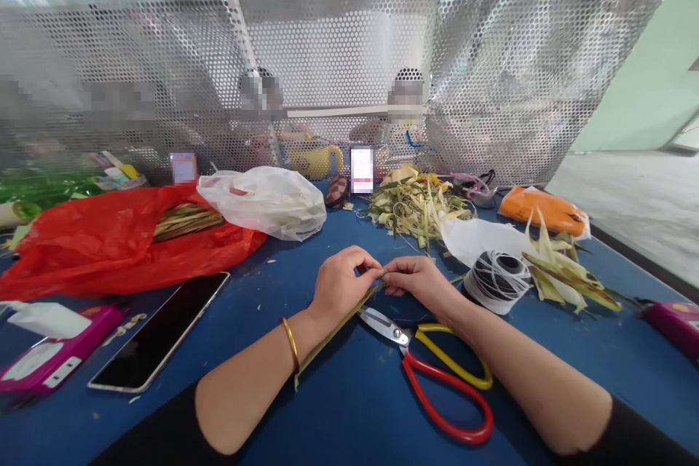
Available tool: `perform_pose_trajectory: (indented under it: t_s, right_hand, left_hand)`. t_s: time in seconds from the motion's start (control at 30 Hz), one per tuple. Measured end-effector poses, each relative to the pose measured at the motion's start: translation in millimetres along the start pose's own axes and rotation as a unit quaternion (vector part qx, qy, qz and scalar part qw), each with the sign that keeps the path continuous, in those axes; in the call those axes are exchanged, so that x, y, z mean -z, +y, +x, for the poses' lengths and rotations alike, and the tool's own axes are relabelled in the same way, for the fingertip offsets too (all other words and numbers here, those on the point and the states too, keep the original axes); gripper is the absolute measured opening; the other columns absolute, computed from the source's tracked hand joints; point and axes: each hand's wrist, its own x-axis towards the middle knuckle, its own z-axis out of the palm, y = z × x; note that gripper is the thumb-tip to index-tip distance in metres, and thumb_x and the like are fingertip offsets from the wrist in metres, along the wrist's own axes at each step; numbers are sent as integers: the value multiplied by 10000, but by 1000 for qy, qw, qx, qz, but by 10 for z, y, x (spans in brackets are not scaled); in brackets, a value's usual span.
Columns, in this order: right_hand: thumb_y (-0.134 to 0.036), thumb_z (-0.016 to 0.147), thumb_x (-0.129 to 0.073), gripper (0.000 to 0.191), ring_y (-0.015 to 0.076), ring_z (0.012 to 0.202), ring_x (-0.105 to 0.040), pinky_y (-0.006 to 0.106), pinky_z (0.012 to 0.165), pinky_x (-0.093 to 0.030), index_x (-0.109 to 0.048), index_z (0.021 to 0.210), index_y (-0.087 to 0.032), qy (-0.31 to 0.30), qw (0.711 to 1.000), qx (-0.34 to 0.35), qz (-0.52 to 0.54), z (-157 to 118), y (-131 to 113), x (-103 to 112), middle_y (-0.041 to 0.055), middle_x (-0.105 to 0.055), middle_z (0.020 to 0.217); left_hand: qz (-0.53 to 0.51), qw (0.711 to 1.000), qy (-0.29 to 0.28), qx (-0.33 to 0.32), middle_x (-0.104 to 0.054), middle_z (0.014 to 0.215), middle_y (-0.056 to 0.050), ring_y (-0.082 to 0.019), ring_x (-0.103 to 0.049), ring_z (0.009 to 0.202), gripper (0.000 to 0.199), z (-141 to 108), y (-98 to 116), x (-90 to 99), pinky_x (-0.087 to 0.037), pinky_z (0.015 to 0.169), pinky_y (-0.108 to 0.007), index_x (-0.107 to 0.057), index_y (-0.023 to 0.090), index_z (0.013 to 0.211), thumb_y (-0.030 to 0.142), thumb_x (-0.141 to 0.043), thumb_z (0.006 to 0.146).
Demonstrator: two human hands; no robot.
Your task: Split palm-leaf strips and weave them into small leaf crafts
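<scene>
My left hand and my right hand meet over the middle of the blue table, fingertips pinched together. Between them runs a long, narrow strip of dried leaf, pale green to straw-coloured. One end of it slants down beside my left wrist, which wears a gold bangle. What lies right at the fingertips is too small to make out. Just below the hands rest scissors with one red and one yellow handle, blades partly under the strip. A spool of grey-white cord stands beyond my right wrist.
A red plastic bag of dried strips, a white plastic bag and a phone lie left. Leaf scraps and an orange packet sit farther back. A perforated metal screen borders the table; people sit behind it.
</scene>
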Motion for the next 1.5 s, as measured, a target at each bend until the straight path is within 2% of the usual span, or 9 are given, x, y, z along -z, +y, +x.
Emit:
perform_pose_trajectory:
  t_s: [0.23, 0.47, 0.6, 0.73, 0.9, 1.07, 1.33, 1.4, 1.5]
  right_hand:
    - [-308, 601, -743, 184, 106, 557, -547, 243, 593, -437, -739, 715, -164, 1, 1000, 5, 7, -18, -4, -1, -20, -642, 594]
    - [-344, 627, -712, 177, 109, 587, -496, 243, 590, -382, -667, 654, -174, 18, 999, 27, 8, -51, -72, 13, -27, -589, 604]
    - [-354, 655, -686, 177, 130, 643, -480, 262, 622, -370, -637, 671, -185, 40, 997, 64, -11, -47, -102, 55, -17, -571, 670]
    - [-326, 667, -679, 141, 184, 831, -525, 301, 772, -390, -623, 663, -197, 76, 987, 137, -35, -46, -155, 91, 15, -596, 818]
    - [-314, 753, -639, 196, 214, 925, -543, 301, 741, -398, -584, 604, -198, -1, 989, 148, -10, -102, -209, 40, 51, -633, 824]
    - [-325, 759, -644, 174, 174, 800, -528, 286, 657, -395, -644, 654, -186, 0, 987, 158, -28, -92, -168, 30, 73, -641, 976]
    - [-343, 706, -680, 184, 167, 721, -540, 262, 616, -400, -634, 632, -180, 15, 997, 81, -2, -28, -95, 54, 35, -626, 690]
    - [-341, 721, -676, 193, 156, 689, -537, 259, 608, -399, -627, 627, -180, 17, 996, 88, -6, -48, -96, 41, 26, -617, 667]
    - [-337, 762, -659, 202, 147, 720, -569, 263, 649, -425, -620, 650, -174, -5, 994, 110, 0, -89, -104, 9, 44, -665, 829]
  left_hand:
    - [-68, 997, -9, 40, -698, 753, -14, -140, -605, 702, 66, 26, 14, 6, -425, 639, -231, -701, 198, 683, 214, -682, 744]
    - [-67, 997, -8, 42, -716, 772, -12, -157, -627, 744, 85, 46, -49, 33, -438, 704, -251, -732, 215, 696, 254, -679, 749]
    - [-64, 995, -26, 74, -736, 785, -9, -175, -642, 773, 114, 91, -127, 56, -434, 749, -270, -748, 227, 726, 305, -669, 752]
    - [-44, 991, -40, 118, -712, 708, -17, -176, -615, 681, 183, 142, -209, 75, -408, 649, -270, -723, 204, 712, 357, -631, 758]
    - [-65, 987, -35, 146, -636, 639, 0, -155, -532, 639, 179, 148, -258, 35, -359, 614, -258, -607, 194, 591, 313, -617, 725]
    - [-225, 951, -33, 208, -541, 563, 26, -115, -459, 565, 176, 155, -255, -18, -339, 558, -235, -530, 182, 566, 273, -610, 694]
    - [-469, 848, -95, 229, -558, 674, 15, -56, -427, 463, 211, 176, -198, 32, -307, 447, -198, -477, 179, 692, 354, -557, 777]
    - [-483, 840, -93, 229, -541, 643, 30, -47, -424, 445, 222, 165, -204, 9, -296, 443, -192, -465, 178, 691, 348, -573, 786]
    - [-467, 848, -91, 234, -544, 614, 32, -50, -442, 441, 216, 144, -216, -41, -314, 458, -196, -469, 174, 686, 329, -569, 799]
